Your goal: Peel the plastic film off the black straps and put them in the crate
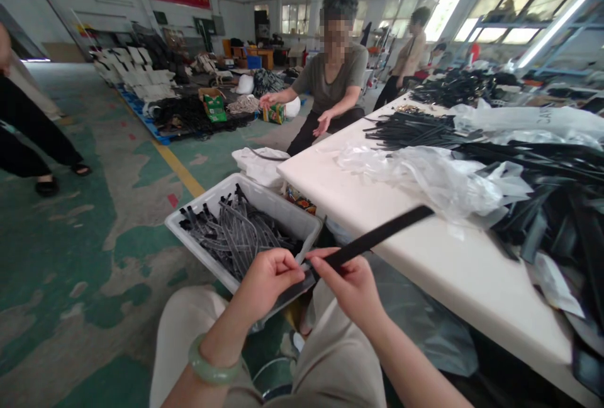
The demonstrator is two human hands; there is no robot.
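Pinched between thumb and fingers, a long, flat, matte-black strap sits in the right hand, its free end slanting up and away to the right over the edge of a smooth white tabletop. Just left of that grip, at the strap's near end, the left hand has its thumb and fingertips drawn together; whether they hold the strap's end is too small to tell. A pale green, rounded bangle circles the left wrist. Just beyond the left hand stands a white, rectangular plastic bin of narrow grey-and-black strips. Farther right of the grip, on the tabletop, lie a crumpled clear plastic bag and a heap of black straps. Well beyond the grip sits a co-worker in a grey-green T-shirt, forearms held forward.
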